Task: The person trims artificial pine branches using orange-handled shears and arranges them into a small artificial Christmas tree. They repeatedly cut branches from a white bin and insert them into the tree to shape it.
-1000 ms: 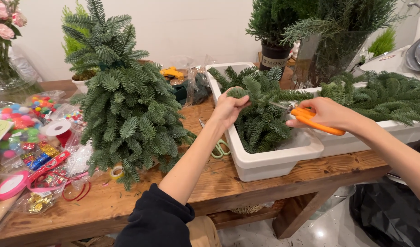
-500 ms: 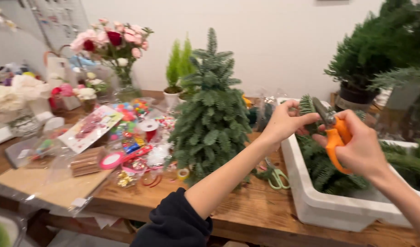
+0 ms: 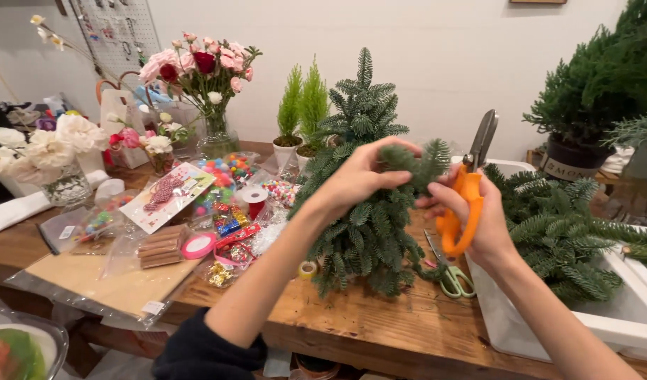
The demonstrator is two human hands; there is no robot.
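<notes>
- The left hand [image 3: 355,179] is curled shut around a short fir sprig [image 3: 418,163], pinched near its cut end, with the needle tips fanning out toward 3 o'clock.
- The sprig is held up in front of the small fir tree arrangement [image 3: 366,211], which stands on the wooden desk [image 3: 380,324].
- The right hand [image 3: 478,225] is closed around the handles of the orange-handled shears [image 3: 464,190], whose blades point up toward 12 o'clock; its thumb and forefinger also touch the tip of the sprig.
- Handling, as I judge it: the sprig looks very light, with a springy woody stem and soft needles that may shed if squeezed. It is best taken by the bare stem end rather than by the foliage.
- The shears look rigid with sharp tips, so they are best gripped at the handles with the blades kept away from the other hand.
- Counts: one sprig in hand, one fir tree arrangement and one pair of orange shears.
- One more pair of pale green scissors [image 3: 450,278] lies on the desk at 5 o'clock of the tree.
- Two small lime-green conifers [image 3: 302,105] stand in pots at 11 o'clock of the tree.
- One white tub [image 3: 619,324] at 4 o'clock holds many cut fir branches [image 3: 556,225]; I cannot count them.
- One vase of pink and red roses [image 3: 204,70] stands at 10 o'clock.
</notes>
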